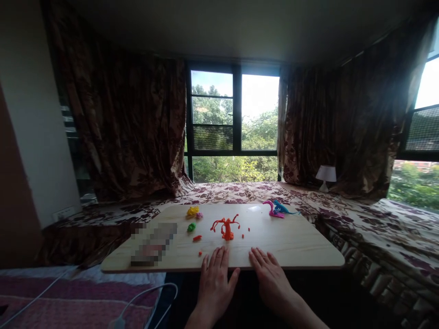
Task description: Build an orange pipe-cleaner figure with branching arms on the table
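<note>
My left hand (216, 278) rests flat at the table's near edge, fingers stretched forward and thumb out to the side. To its right, my right hand (266, 275) also lies flat on the edge with fingers extended. Neither holds anything. Just beyond them stands an orange clay figure (227, 228), shaped like a trunk with drooping, branch-like arms. Small orange clay bits lie around it, among them an orange clay piece (197, 238) at its left and a tiny orange lump (200, 253) near my left fingers.
On the pale wooden table (295, 246) are yellow clay (192, 210), pink clay (199, 215), green clay (191, 227), a magenta clay figure (272, 210) and a blue clay figure (281, 208). A blurred-out flat item (154, 244) lies left. A white cable (151, 289) and lamp (325, 174) are nearby.
</note>
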### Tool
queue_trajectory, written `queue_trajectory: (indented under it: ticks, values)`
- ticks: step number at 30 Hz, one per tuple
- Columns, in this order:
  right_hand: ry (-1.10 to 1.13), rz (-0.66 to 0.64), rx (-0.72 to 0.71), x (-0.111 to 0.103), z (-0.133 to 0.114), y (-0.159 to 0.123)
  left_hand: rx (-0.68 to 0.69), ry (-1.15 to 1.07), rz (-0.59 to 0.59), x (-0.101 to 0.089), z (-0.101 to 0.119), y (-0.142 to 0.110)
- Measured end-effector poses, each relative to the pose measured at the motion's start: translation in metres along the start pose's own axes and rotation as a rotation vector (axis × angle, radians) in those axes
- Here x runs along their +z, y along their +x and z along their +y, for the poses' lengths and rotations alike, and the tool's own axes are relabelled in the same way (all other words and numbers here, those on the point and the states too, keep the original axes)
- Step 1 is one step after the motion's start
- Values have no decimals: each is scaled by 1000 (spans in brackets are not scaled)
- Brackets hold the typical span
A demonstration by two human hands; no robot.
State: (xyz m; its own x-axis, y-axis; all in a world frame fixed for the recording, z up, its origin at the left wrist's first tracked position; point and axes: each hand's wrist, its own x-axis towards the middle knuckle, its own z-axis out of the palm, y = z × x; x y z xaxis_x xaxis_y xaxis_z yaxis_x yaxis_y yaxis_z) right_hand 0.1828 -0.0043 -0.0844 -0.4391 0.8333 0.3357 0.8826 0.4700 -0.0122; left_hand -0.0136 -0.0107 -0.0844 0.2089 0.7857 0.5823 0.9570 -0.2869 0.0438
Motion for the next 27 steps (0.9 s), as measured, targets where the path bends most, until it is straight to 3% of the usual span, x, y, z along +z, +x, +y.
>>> queue_trajectory:
  ticks: [5,12,18,24,27]
  values:
    - [6,-70,114,-5,10,25,9,-23,-16,-1,-2,0]
    - [5,-9,41,-4,9,0,-3,-37,-14,-4,1,0]
    - [-7,-73,99,-5,13,26,12,-24,-10,-2,0,-2]
    - [-16,-39,76,-5,12,-1,9,-22,0,-3,0,-1]
    - [-28,-67,94,-9,14,3,6,-28,-14,-5,1,0]
